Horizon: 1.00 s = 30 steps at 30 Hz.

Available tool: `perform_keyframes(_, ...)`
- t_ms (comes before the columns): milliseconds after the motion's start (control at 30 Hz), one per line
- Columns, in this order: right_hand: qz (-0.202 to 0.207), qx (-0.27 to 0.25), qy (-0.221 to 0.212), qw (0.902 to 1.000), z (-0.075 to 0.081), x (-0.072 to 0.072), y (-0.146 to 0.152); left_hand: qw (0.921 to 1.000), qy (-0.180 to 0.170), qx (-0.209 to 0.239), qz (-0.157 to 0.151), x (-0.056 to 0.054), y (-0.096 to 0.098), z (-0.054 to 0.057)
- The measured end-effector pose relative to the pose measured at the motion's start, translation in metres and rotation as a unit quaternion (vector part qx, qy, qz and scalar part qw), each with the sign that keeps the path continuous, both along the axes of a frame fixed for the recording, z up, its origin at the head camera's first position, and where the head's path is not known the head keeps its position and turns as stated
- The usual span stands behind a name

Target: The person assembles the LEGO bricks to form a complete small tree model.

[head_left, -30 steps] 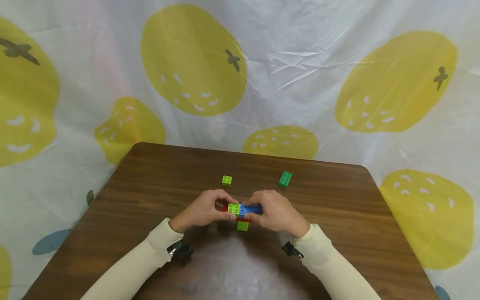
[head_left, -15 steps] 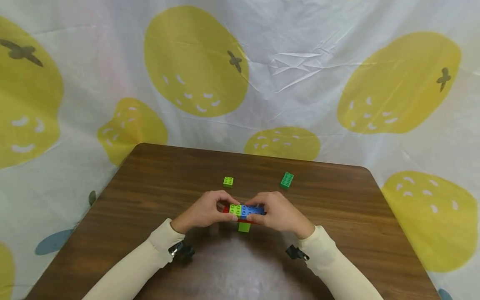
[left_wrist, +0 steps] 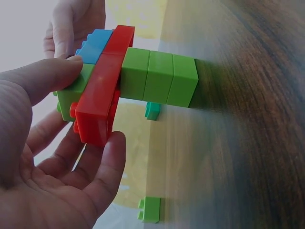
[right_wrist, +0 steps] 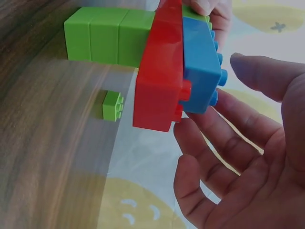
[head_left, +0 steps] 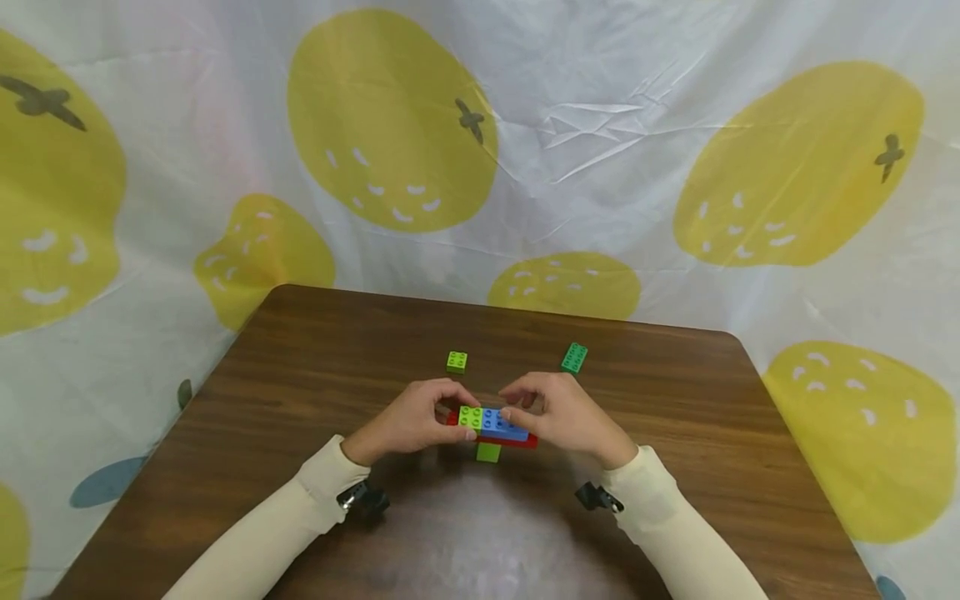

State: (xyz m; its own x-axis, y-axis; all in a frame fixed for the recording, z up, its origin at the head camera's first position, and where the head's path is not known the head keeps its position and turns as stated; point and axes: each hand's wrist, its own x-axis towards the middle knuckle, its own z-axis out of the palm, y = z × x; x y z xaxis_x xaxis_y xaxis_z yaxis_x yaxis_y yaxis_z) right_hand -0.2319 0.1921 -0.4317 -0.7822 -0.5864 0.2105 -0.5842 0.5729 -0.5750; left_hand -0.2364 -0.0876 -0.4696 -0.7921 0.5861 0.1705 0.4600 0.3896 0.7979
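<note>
A T-shaped toy-brick build stands on the table: a column of three lime bricks, a long red layer across its top, then a lime brick and a blue brick side by side above. My left hand pinches the upper lime brick, thumb on the near side and fingers beyond it, some reaching under the red end. Around the blue brick's free end my right hand is spread loosely. In the right wrist view its thumb stands apart from the blue studs, and fingertips lie close to the red end.
Farther back on the brown wooden table lie a small lime brick on the left and a longer dark green brick on the right. A lemon-print curtain hangs behind the table's far edge.
My right hand has let go of the blue brick and spread its thumb and fingers, shifting slightly right. My left hand keeps its grip and the build stays in place.
</note>
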Motion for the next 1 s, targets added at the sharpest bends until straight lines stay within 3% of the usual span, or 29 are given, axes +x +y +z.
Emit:
perform_keyframes(267, -0.027, -0.026, 0.008, 0.9993, -0.002, -0.008, 0.001, 1.0000, -0.005, 0.002, 0.004, 0.000, -0.002, 0.001)
perform_keyframes(700, -0.092, -0.065, 0.026, 0.9933, -0.018, -0.042, 0.028, 0.9998, -0.010, 0.008, 0.012, 0.000, -0.004, -0.001)
perform_keyframes(1000, -0.143, -0.059, -0.016, 0.9878, -0.033, -0.063, 0.047, 0.9998, -0.008, 0.009, 0.014, 0.003, -0.008, -0.005)
